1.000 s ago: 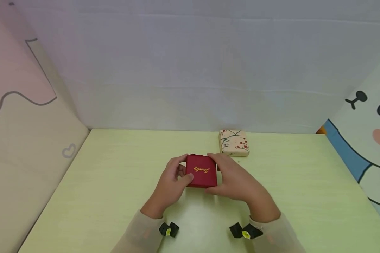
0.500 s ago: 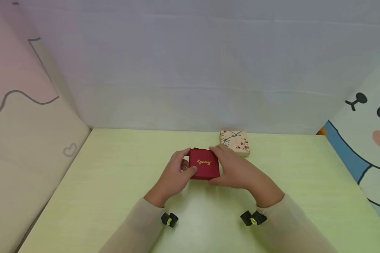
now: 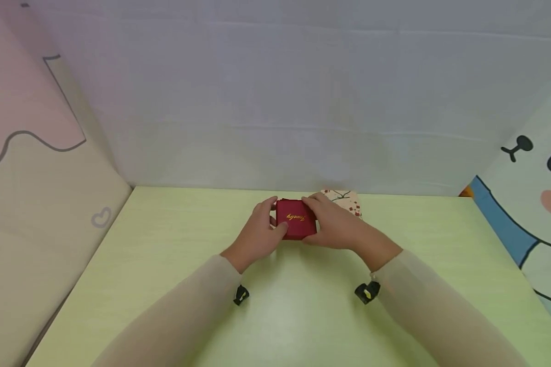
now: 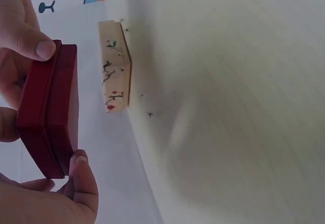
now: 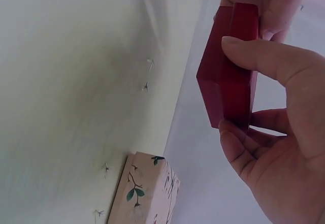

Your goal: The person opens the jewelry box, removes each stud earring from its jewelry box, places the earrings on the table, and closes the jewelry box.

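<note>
A square red jewelry box [image 3: 296,219], lid down and marked "Jewelry" in gold, is held above the table by both hands. My left hand [image 3: 259,232] grips its left side, thumb on the near left corner of the top. On the opposite side, my right hand [image 3: 337,224] grips it between the thumb at the near edge and fingers at the far edge. Both wrist views show the lid seam along the red box [image 4: 51,107] and fingertips on its edges. Behind the right hand, partly hidden, lies a cream box [image 3: 349,201] with a floral branch print.
The pale yellow-green table [image 3: 165,244] ends at a white cloth wall [image 3: 275,102] behind. Several tiny dark star-like specks [image 5: 145,87] show on the table near the cream box; their kind is unclear. Printed panels stand at left and right.
Both hands have carried the red box away from the body, toward the back of the table. The right hand now covers more of the cream box, which stays where it was.
</note>
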The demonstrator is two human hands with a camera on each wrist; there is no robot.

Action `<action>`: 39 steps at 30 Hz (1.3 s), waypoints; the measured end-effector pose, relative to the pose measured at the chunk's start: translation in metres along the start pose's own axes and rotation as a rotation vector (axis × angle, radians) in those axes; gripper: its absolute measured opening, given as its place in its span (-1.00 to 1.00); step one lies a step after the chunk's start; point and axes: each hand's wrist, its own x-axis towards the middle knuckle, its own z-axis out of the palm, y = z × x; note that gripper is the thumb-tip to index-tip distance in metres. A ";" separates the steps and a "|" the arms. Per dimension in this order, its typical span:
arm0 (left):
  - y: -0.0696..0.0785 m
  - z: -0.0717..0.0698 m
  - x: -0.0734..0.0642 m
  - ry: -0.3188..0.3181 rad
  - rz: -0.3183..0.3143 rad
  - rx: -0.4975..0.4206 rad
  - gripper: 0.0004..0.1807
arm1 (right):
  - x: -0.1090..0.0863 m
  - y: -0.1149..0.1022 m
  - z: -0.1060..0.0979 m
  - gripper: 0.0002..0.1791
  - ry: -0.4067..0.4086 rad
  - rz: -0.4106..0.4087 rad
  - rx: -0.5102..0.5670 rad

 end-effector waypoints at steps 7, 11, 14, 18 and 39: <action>-0.007 -0.007 0.028 -0.081 0.058 0.115 -0.09 | 0.025 0.007 -0.006 0.06 -0.021 0.075 -0.025; -0.011 -0.007 0.043 -0.110 0.109 0.148 -0.19 | 0.036 0.008 -0.010 0.05 -0.041 0.095 -0.055; -0.011 -0.007 0.053 -0.116 0.147 0.144 -0.35 | 0.042 0.008 -0.012 0.03 -0.044 0.105 -0.071; -0.010 -0.007 0.063 -0.131 0.144 0.154 -0.46 | 0.048 0.011 -0.013 0.02 -0.047 0.125 -0.071; -0.022 -0.003 0.086 -0.125 0.011 0.264 -0.56 | 0.070 0.022 0.010 -0.37 -0.070 0.161 -0.019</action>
